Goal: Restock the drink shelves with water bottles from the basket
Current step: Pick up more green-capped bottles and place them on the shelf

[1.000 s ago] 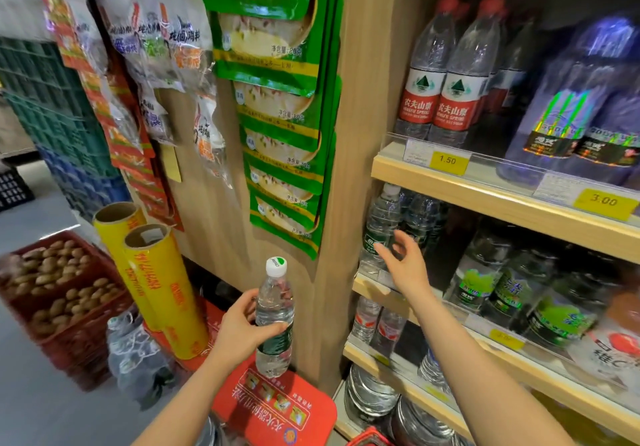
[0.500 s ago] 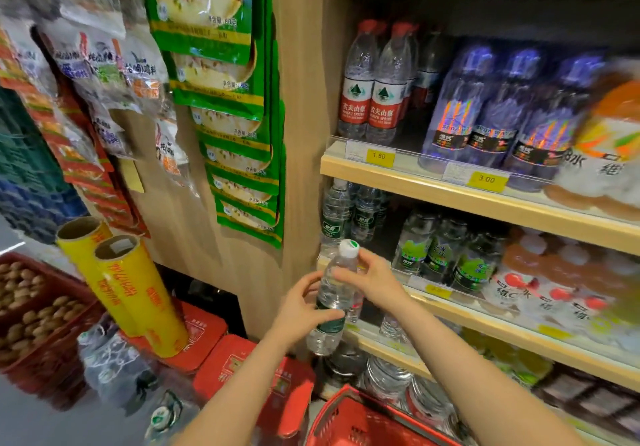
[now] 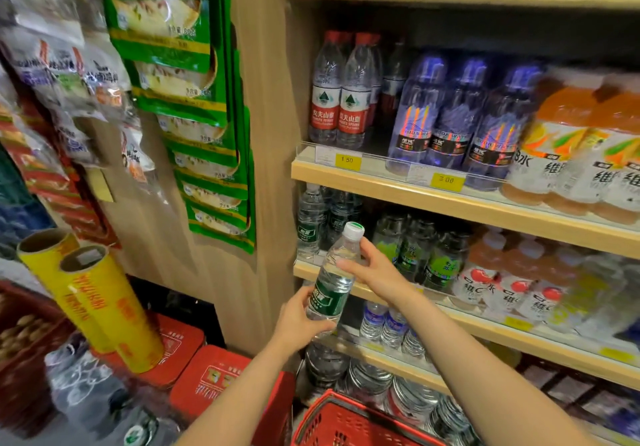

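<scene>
At the front of a wooden drink shelf unit (image 3: pixel 450 203), two bare hands hold one clear water bottle (image 3: pixel 334 281) with a dark green label and a white cap, tilted so the cap leans up and to the right toward the shelf; the left hand (image 3: pixel 299 321) is wrapped around the bottle's lower part, fingers closed on it, and the right hand (image 3: pixel 375 274) grips its upper body just below the neck, thumb and fingers clamped on it; the bottle sits in front of the second shelf board, just outside the row of similar green-labelled water bottles (image 3: pixel 311 224) standing at that shelf's left end; one board above, red-capped water bottles (image 3: pixel 337 99) stand behind a yellow price tag (image 3: pixel 347 160), with purple-tinted bottles (image 3: pixel 446 113) and orange drinks (image 3: pixel 571 144) to their right; below the held bottle, small bottles (image 3: pixel 384 324) fill a lower board; beneath the forearms, at the shelf's foot, the rim of a red plastic basket (image 3: pixel 346 418) shows; left of the shelf unit, green snack packets (image 3: pixel 187 99) hang on a wooden side panel, and two yellow rolls (image 3: pixel 93 303) stand upright near red boxes (image 3: pixel 211 380) on the floor.
</scene>
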`<state>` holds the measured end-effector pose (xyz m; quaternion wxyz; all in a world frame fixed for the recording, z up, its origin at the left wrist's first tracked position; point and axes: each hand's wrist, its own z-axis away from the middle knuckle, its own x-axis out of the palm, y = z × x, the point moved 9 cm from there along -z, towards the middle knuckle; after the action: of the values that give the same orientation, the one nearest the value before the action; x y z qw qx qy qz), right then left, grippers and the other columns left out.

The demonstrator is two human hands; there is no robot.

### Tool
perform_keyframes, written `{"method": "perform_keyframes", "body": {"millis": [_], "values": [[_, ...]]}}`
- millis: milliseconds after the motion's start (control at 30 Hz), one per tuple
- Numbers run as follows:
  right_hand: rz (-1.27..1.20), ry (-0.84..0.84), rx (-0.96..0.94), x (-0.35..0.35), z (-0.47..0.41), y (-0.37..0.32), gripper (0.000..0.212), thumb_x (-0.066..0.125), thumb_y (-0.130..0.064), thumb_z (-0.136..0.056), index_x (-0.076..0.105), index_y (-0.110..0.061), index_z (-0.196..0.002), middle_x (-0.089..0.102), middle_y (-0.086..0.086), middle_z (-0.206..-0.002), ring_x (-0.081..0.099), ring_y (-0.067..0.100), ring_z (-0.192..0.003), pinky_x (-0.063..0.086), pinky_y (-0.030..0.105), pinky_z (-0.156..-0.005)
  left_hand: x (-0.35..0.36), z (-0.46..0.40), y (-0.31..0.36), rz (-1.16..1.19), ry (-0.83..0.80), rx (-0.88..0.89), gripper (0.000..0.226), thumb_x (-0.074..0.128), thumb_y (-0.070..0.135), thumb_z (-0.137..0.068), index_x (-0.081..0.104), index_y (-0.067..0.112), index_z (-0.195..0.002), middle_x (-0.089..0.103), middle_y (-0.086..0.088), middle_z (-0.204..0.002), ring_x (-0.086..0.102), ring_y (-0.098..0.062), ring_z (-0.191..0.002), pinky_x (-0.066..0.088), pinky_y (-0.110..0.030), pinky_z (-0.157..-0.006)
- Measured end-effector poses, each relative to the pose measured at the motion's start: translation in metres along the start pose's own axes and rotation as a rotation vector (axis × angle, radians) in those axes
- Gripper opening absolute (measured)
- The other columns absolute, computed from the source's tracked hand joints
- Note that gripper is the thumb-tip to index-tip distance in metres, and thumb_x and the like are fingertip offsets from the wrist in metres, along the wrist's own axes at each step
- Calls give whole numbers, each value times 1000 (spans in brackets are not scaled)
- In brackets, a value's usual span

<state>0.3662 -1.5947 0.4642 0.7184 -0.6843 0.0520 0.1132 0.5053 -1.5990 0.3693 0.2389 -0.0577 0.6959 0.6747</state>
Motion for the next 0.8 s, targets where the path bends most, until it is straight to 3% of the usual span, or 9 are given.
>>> {"method": "perform_keyframes", "body": {"millis": [33, 100, 233, 333, 433, 567, 667, 733, 800], "values": [[-16, 28, 8, 4, 0, 6, 60, 73, -23, -77, 42, -23, -129, 60, -9, -118, 59, 7, -106, 49, 25, -88, -3, 1, 6, -21, 76, 29, 64, 85, 17, -55, 54, 25, -110, 65, 13, -97, 62, -6, -96, 43, -11, -76], [-33, 135, 35, 8, -1, 19, 78, 81, -22, -68, 33, -18, -130, 55, -3, -119, 56, 11, -108, 49, 29, -89, -3, -1, 15, -51, 163, 57, 64, 85, 16, -56, 54, 21, -112, 64, 9, -100, 60, -7, -96, 40, -15, -75], [32, 280, 27, -3, -4, 13, 68, 84, -19, -63, 37, -18, -112, 54, -10, -97, 56, 6, -90, 44, 17, -70, 0, -11, 16, -49, 155, 45, 65, 85, 19, -57, 52, 23, -113, 63, 7, -106, 57, -7, -98, 41, -12, -75], [46, 198, 28, -10, -12, 6, 64, 84, -16, -64, 43, -15, -113, 58, -11, -97, 58, 3, -88, 46, 21, -73, -3, -20, 17, -40, 38, 78, 68, 86, 24, -59, 51, 25, -117, 62, 11, -107, 57, -2, -96, 38, -1, -73], [-15, 196, -1, -14, -18, 4, 62, 82, -13, -66, 47, -17, -117, 62, -6, -107, 61, 8, -99, 51, 26, -83, -9, -29, 23, -14, 44, 104, 62, 86, 19, -60, 53, 25, -112, 63, 16, -100, 58, 7, -91, 38, 1, -72], [-5, 179, -14, -5, -19, 9, 63, 81, -11, -67, 46, -28, -117, 57, -22, -104, 56, -5, -96, 45, 3, -70, -11, -40, 26, 35, 109, 131, 62, 84, 13, -57, 52, 27, -107, 64, 13, -98, 59, 4, -93, 42, -6, -77], [104, 227, -2, -5, -23, 24, 66, 83, -15, -65, 45, -29, -117, 55, -25, -100, 54, -5, -95, 44, 8, -75, -6, -45, 22, 71, 113, 160, 62, 82, 10, -59, 52, 29, -109, 62, 20, -101, 56, 10, -97, 42, -5, -80], [127, 260, -11, -6, -29, 27, 64, 83, -14, -65, 45, -28, -116, 54, -25, -99, 52, -10, -91, 43, 3, -74, -4, -54, 19, 87, 95, 163, 61, 81, 11, -64, 52, 30, -114, 59, 23, -107, 53, 14, -100, 45, -9, -83], [134, 310, -16, -13, -41, 32, 64, 82, -13, -67, 43, -29, -115, 55, -22, -101, 54, -4, -94, 41, 4, -75, -3, -70, 11, 117, 56, 135, 62, 79, 7, -68, 49, 27, -119, 55, 24, -110, 52, 19, -99, 46, -7, -78]]}}
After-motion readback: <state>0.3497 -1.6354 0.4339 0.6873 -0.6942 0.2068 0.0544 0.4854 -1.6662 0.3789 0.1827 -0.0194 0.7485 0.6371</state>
